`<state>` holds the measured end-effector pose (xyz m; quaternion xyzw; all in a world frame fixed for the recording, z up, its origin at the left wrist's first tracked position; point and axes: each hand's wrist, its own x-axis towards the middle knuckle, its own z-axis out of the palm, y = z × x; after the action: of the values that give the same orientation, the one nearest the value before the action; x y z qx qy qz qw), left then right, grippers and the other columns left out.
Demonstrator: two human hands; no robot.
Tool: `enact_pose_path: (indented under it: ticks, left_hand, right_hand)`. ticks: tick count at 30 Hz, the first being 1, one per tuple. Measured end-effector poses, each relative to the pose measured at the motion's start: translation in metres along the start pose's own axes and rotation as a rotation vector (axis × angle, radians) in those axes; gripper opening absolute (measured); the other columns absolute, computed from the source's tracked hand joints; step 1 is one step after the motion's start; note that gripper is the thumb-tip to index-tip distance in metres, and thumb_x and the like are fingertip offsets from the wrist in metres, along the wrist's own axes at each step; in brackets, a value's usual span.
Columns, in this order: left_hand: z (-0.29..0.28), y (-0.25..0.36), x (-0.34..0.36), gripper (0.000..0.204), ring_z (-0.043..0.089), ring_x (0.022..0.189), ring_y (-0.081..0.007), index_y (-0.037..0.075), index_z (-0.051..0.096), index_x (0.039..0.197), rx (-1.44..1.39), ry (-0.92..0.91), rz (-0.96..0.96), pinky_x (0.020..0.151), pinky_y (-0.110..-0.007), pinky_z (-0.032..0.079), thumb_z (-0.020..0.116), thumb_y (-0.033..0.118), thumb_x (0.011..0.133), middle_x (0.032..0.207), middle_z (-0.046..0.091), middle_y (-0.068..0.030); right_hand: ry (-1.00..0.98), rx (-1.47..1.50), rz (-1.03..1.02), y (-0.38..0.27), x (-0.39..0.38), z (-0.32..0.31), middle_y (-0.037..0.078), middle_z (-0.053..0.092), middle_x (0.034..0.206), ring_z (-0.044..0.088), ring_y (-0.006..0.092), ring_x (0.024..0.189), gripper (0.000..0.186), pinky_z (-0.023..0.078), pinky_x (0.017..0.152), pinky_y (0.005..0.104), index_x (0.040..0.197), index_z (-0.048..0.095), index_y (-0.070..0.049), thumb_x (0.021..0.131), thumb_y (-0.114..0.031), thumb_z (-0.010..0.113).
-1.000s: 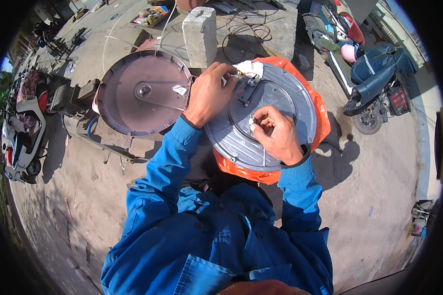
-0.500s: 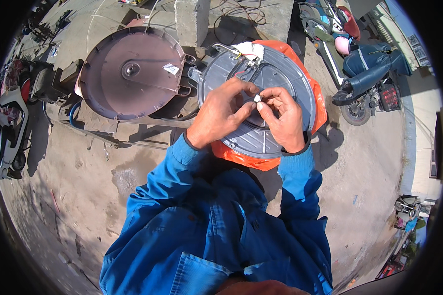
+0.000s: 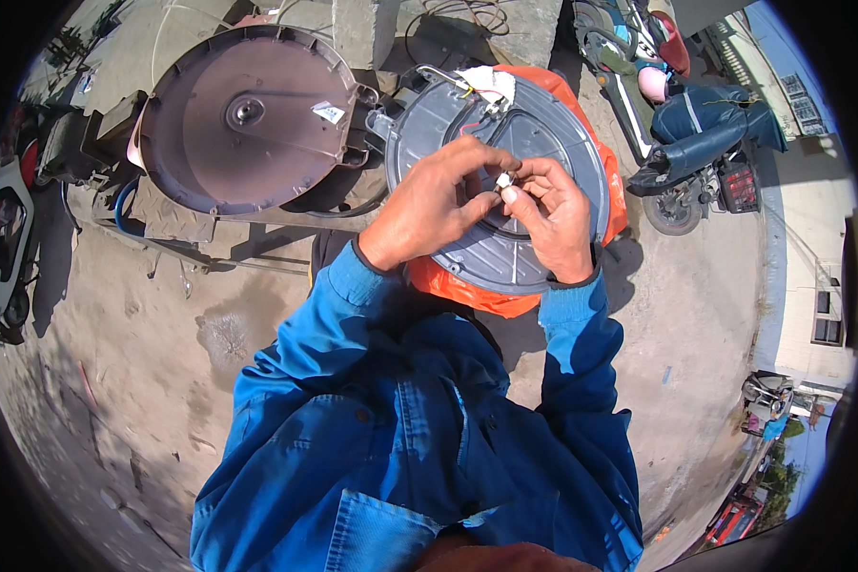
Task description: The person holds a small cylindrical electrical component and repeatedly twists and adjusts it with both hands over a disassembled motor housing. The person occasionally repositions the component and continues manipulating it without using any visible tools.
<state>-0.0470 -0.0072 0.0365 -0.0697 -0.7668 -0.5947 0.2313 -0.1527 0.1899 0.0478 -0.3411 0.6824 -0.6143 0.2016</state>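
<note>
Over a round grey plastic cover (image 3: 491, 269), my left hand (image 3: 429, 202) and my right hand (image 3: 558, 221) meet fingertip to fingertip. Pinched between them is a small white piece (image 3: 503, 180) with a dark or metallic end; it is too small to name its kind. Thumbs and forefingers of both hands close on it, and their other fingers curl in. Beneath my hands the cover shows ribs and a ring-shaped groove, partly hidden. A white cloth or paper (image 3: 492, 84) lies at its far edge, beside thin red and yellow wires.
Orange plastic sheeting (image 3: 477, 297) sticks out from under the grey cover. To the left sits a large round brown tub-like cover (image 3: 248, 157) on a low bench. A concrete block (image 3: 362, 33) stands behind. Parked two-wheelers (image 3: 682, 162) are at right, another (image 3: 5, 243) at far left.
My fingers have shifted on the small white piece, and it is turned so that a dark or metallic end shows. The whole view has moved slightly.
</note>
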Motion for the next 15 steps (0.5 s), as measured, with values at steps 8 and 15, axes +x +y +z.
enact_pose_path:
  ticks: [8,15]
  left_hand:
    - [-0.0017,-0.0011,0.0001,0.039,0.065,0.080,-0.0107,0.005,0.073,0.130,-0.099,-0.041,-0.137,0.073,-0.030,0.055,0.084,-0.003,0.093,0.099,0.068,-0.0033]
    - [-0.0021,-0.0014,0.0000,0.043,0.062,0.080,-0.0076,0.005,0.072,0.132,-0.037,-0.026,-0.049,0.070,-0.027,0.052,0.086,-0.002,0.092,0.105,0.067,-0.0018]
  right_hand:
    - [-0.003,0.017,0.013,-0.0025,-0.0019,0.0002,0.008,0.076,0.111,0.073,0.0120,0.100,0.027,0.060,0.086,0.0278,0.129,0.064,0.003,0.105,0.001,0.075]
    - [-0.002,0.001,0.003,-0.0020,-0.0023,0.0003,0.008,0.077,0.111,0.073,0.0116,0.101,0.025,0.060,0.087,0.0277,0.129,0.064,0.002,0.106,0.002,0.072]
